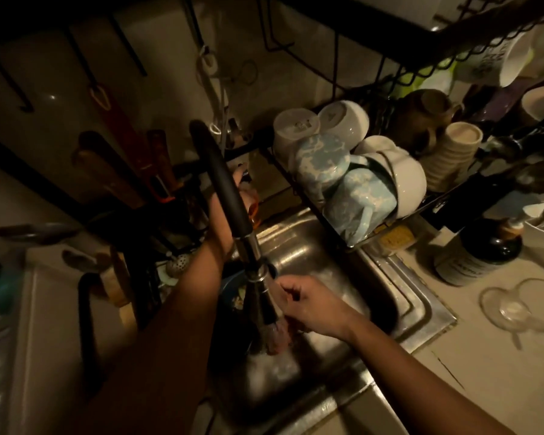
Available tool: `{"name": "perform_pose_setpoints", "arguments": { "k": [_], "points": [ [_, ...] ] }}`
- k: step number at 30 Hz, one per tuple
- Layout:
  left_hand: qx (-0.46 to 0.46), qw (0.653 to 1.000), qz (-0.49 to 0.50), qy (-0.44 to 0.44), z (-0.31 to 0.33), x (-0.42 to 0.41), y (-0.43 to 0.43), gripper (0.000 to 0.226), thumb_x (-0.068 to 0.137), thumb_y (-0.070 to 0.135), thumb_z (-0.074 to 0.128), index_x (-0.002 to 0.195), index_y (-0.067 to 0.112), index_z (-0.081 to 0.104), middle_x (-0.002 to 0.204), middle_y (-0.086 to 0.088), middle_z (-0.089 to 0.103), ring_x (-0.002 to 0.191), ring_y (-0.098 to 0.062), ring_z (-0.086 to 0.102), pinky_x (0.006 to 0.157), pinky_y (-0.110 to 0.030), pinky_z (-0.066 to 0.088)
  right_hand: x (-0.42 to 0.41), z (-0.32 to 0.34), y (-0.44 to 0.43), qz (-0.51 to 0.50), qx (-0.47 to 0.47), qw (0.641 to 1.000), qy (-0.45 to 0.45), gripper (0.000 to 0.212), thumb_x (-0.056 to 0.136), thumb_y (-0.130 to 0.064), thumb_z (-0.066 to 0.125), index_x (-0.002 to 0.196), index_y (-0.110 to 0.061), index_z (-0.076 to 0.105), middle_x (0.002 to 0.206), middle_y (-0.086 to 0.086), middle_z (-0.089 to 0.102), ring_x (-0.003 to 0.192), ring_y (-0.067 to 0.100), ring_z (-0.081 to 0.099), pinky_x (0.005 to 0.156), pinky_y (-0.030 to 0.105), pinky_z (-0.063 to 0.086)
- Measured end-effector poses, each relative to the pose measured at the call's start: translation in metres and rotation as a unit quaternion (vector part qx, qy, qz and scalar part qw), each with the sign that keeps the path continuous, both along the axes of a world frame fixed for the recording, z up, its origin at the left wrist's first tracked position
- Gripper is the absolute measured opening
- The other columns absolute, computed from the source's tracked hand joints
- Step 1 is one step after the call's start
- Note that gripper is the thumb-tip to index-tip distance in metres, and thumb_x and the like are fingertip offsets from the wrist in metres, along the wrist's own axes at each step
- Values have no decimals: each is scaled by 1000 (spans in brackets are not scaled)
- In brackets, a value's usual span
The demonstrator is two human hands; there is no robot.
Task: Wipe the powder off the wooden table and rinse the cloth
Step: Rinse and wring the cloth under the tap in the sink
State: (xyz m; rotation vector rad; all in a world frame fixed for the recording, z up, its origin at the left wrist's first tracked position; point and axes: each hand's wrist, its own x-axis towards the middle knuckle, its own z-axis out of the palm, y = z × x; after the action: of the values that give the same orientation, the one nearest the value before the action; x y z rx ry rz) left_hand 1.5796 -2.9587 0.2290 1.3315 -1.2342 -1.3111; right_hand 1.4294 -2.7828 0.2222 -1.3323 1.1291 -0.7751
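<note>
A dim kitchen sink (pixel 399 296) of steel fills the middle of the head view. My right hand (pixel 311 304) is over the basin, closed around a bunched pinkish cloth (pixel 278 335) that hangs below my fingers. The tall black faucet (pixel 230 196) arches over the basin, and its spray head ends right beside the cloth, where water runs down. My left hand (pixel 244 196) reaches behind the faucet toward the back of the sink; the spout hides most of it, so its grip is unclear.
A black wire dish rack (pixel 434 202) with upturned white bowls and blue mugs overhangs the sink's right side. On the right counter stand a dark soap bottle (pixel 481 252) and a glass (pixel 515 309). Utensils and knives crowd the left.
</note>
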Motion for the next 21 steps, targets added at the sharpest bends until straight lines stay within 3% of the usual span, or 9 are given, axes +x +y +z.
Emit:
{"name": "perform_pose_setpoints", "arguments": {
  "k": [3, 5, 7, 10, 13, 15, 17, 19, 21],
  "points": [
    [60, 995, -26, 74, 11, 1, 35, 29, 105, 11, 43, 122, 22, 64, 97, -16, 68, 76, -20, 73, 67, -26, 60, 3, 0, 3, 13, -1, 1000, 6, 28, 99, -9, 61, 83, 13, 57, 66, 0, 46, 46, -3, 43, 48, 10, 34],
    [97, 992, -50, 56, -6, 13, 71, 24, 93, 24, 60, 114, 16, 68, 110, -25, 67, 95, -37, 69, 88, -43, 56, 3, -6, 6, 21, 10, 1000, 11, 18, 94, 2, 65, 78, 7, 60, 63, -6, 52, 47, -4, 46, 49, 9, 35],
    [140, 988, -43, 48, -19, 22, 110, 37, 87, 31, 60, 115, 8, 67, 114, -30, 64, 103, -45, 63, 99, -54, 47, 3, -13, 9, 22, 22, 999, 13, 24, 89, 10, 66, 71, -5, 60, 56, -13, 54, 46, -4, 49, 48, 9, 36],
    [224, 973, 13, 60, -37, 27, 157, 21, 103, 8, 40, 112, 1, 57, 101, -14, 61, 89, -24, 59, 81, -32, 49, 6, -17, 11, 15, 38, 999, 32, 15, 90, 6, 68, 83, 14, 58, 62, 2, 53, 43, 0, 48, 46, 9, 35],
    [262, 964, 1, 39, -56, 35, 197, 20, 105, 9, 39, 110, 10, 59, 102, -11, 62, 80, -17, 59, 58, -20, 47, 13, -16, 16, 4, 58, 998, 5, 17, 91, -3, 72, 82, 9, 63, 57, -5, 61, 40, 0, 52, 42, 8, 36],
    [286, 957, -9, 43, -61, 43, 212, 20, 106, 22, 41, 106, 17, 61, 97, -5, 65, 79, -14, 61, 63, -25, 41, 18, -17, 19, 8, 68, 998, -8, 22, 90, -7, 74, 75, 7, 64, 51, -7, 61, 38, 1, 52, 41, 10, 37],
    [286, 955, -26, 72, -60, 48, 219, 18, 102, 33, 51, 101, 19, 62, 89, -2, 66, 78, -13, 65, 74, -32, 45, 21, -19, 21, 9, 81, 996, -20, 29, 89, -6, 75, 67, 9, 62, 49, -8, 59, 38, 1, 50, 41, 12, 38],
    [269, 955, -31, 121, -57, 48, 226, 22, 95, 38, 58, 104, 19, 63, 89, -4, 69, 83, -18, 68, 85, -43, 50, 24, -20, 22, 2, 87, 996, -26, 30, 90, -3, 73, 62, -5, 63, 47, -9, 60, 40, -1, 53, 44, 10, 40],
    [238, 961, -20, 137, -55, 48, 232, 29, 96, 40, 56, 105, 14, 63, 88, -9, 69, 83, -26, 67, 87, -50, 52, 27, -21, 22, -9, 76, 997, -21, 25, 89, -8, 75, 67, -15, 65, 51, -9, 63, 44, -1, 57, 46, 11, 42]
  ]
}}
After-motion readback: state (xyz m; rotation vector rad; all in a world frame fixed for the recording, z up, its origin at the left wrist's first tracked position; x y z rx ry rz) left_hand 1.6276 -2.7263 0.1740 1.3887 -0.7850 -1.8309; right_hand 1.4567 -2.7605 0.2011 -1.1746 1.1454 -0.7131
